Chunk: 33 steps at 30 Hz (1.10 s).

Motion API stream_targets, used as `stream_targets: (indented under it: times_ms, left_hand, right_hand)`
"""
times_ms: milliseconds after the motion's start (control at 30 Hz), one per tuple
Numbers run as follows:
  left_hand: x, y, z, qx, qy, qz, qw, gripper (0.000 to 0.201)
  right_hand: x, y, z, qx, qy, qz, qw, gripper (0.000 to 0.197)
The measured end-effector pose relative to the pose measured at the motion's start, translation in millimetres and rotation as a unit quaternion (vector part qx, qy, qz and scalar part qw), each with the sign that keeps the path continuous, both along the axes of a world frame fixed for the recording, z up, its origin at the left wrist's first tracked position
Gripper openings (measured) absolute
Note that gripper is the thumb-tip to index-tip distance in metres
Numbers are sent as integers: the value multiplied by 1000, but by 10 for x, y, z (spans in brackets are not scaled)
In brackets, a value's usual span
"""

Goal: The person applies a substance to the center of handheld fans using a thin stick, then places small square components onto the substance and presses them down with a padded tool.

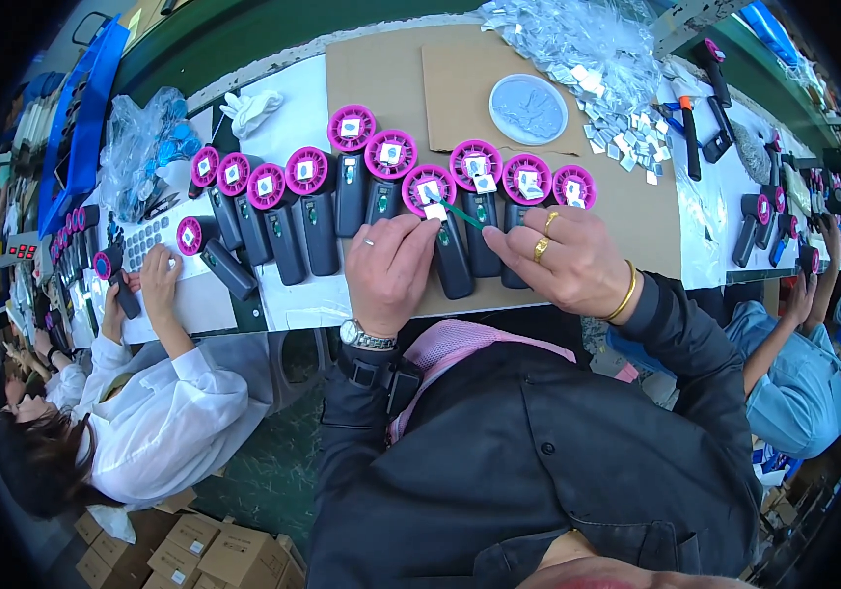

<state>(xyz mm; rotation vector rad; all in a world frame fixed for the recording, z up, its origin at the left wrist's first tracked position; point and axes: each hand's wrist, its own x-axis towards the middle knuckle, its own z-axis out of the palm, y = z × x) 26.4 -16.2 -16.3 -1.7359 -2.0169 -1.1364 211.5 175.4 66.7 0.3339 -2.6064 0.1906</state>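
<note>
Magenta-and-grey handheld device (452, 257), green stick (462, 214), small white square (436, 211): pieces in my hands

Device: one, lying with its magenta ring head (410, 184) away from me and its dark grey handle (456, 277) toward me, slanting slightly right; green inset (445, 238) partly visible near the neck; white pad (427, 187) with a greyish patch on the ring head. Stick: one, thin, slanted, its near end gripped in my right hand (566, 257), its tip at the pad, contact unclear. Square: one, pinched in my left hand (389, 270), at the ring head's lower rim
</note>
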Motion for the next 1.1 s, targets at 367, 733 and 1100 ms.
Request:
stream_targets:
  times_ms: [367,733,1100]
  left_hand:
    - [-8,21,11,16,9,22,1000,27]
    - [-5,26,-51,54,-20,62,996,30]
    - [23,16,-40,55,-25,63,996,39]
  right_hand:
    - [130,75,-66,-65,58,-8,996,46]
    - [139,90,-122,-126,40,-1,991,33]
    - [496,327,66,-311,38,-238,919,24]
